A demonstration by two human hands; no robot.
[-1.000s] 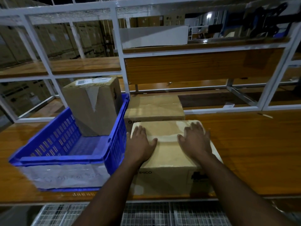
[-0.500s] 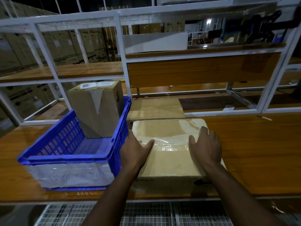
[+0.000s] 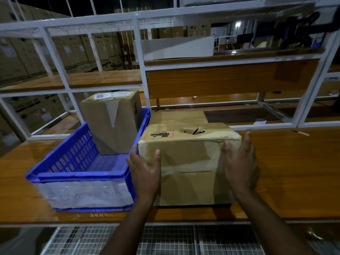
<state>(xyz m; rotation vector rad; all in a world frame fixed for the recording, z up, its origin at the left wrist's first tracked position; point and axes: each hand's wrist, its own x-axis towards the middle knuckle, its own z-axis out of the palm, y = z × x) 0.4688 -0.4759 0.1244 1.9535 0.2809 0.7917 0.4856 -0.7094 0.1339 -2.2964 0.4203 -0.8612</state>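
Pressing flat with straight, close-set fingers [image 3: 247,142], the right hand [image 3: 241,168] and left hand [image 3: 145,173] clamp the sides of one cardboard box [image 3: 187,155]. It is creased and tape-wrapped, its upper face torn open beside a printed label. It stands on the tabletop [image 3: 287,172] near the front edge. At nine o'clock, one blue crate [image 3: 77,174] holds a second box [image 3: 114,122]. A third, flat box [image 3: 176,116] lies at twelve.
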